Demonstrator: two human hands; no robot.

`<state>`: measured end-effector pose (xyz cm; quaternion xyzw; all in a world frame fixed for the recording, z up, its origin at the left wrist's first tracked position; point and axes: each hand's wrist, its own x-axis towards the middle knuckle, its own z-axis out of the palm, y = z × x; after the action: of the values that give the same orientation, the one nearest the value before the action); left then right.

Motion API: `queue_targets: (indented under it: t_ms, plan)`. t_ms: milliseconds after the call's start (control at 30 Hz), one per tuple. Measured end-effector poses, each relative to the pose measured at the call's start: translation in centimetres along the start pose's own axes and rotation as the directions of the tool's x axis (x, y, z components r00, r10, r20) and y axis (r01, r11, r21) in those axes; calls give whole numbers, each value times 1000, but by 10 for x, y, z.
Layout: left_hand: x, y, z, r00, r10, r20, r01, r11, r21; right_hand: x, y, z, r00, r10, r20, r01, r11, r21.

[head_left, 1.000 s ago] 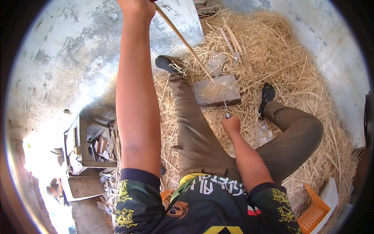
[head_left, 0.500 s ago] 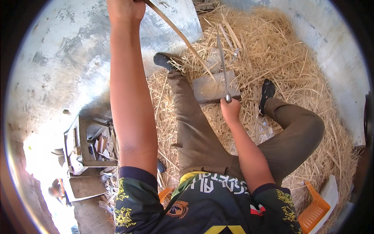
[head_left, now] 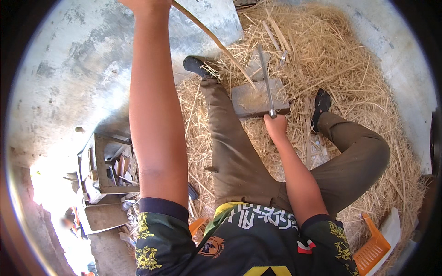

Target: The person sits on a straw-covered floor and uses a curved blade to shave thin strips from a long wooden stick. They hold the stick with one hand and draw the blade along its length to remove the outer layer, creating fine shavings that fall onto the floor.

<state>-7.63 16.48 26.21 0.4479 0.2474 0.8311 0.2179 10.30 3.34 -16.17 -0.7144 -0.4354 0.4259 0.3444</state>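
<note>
Raised at the top edge, my left hand (head_left: 149, 3) is closed around a long, bent bamboo strip (head_left: 216, 43); its fingers are mostly cut off by the frame. The strip slopes down to the right, and its lower end meets the top of a flat wooden block (head_left: 241, 100). My right hand (head_left: 277, 126) is wrapped around the handle of a long knife (head_left: 266, 83). The blade points away from me, above the block's right part, to the right of the strip's end. Whether the blade touches the block I cannot tell.
Dry straw-like shavings (head_left: 317, 46) cover the floor around my outstretched legs (head_left: 239, 147). At left a wooden frame (head_left: 98, 161) holds scraps. An orange plastic chair (head_left: 372, 250) lies at lower right. Pale walls (head_left: 64, 83) stand close by. Part of a person (head_left: 68, 223) shows beyond the opening.
My left hand has gone slightly farther up, out past the top edge. The knife, block and strip end sit a little farther right and higher in view, as the whole scene has shifted slightly.
</note>
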Motion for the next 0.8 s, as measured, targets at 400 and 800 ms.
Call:
queue_targets:
  t_ms: [400,800]
  plan:
    - [-6,-4,-3,997,7,-77,-11,999,-45,18,-6,-18,999,8,39,-1,985,-172]
    - [40,-32,-25,556,759,340,-662,156,733,17,29,-7,992,124,3,-124,991,-52]
